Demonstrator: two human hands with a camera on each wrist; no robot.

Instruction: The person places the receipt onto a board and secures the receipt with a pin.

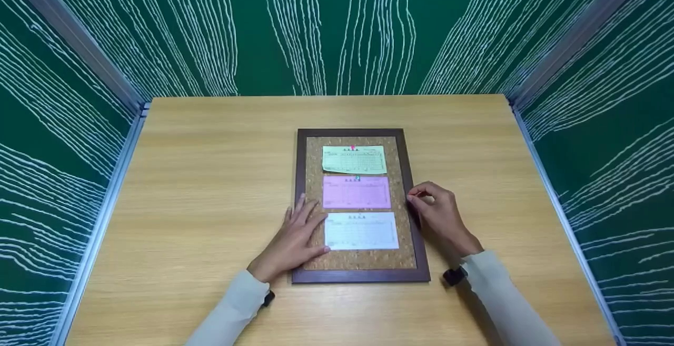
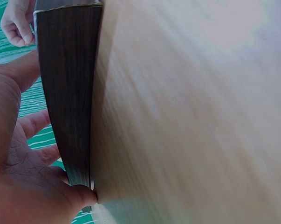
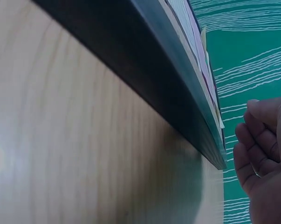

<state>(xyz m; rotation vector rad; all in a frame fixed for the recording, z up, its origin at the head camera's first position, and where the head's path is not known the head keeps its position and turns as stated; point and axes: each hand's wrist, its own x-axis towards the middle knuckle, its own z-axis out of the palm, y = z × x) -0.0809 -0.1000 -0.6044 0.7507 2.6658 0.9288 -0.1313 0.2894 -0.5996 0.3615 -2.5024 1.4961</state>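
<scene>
A brown-framed corkboard (image 1: 363, 260) lies on the table with three printed slips in a column. The green slip (image 1: 354, 160) on top has a pink pushpin (image 1: 353, 147) at its upper edge. Below it, the purple slip (image 1: 356, 193) carries a green pushpin (image 1: 357, 178). Lowest is the white slip (image 1: 361, 231). My left hand (image 1: 295, 240) rests across the frame's left side, fingers spread, thumb and index tips at the white slip's left edge. By the frame's right side, my right hand (image 1: 441, 214) brings thumb and index tips together; I cannot tell whether they pinch something small.
A wooden table (image 1: 221, 177) supports the board. Green panels (image 1: 326, 30) with wavy white lines stand behind and at both sides, joined by metal posts (image 1: 84, 35). Dark straps (image 1: 454, 276) sit at both wrists beside light sleeves.
</scene>
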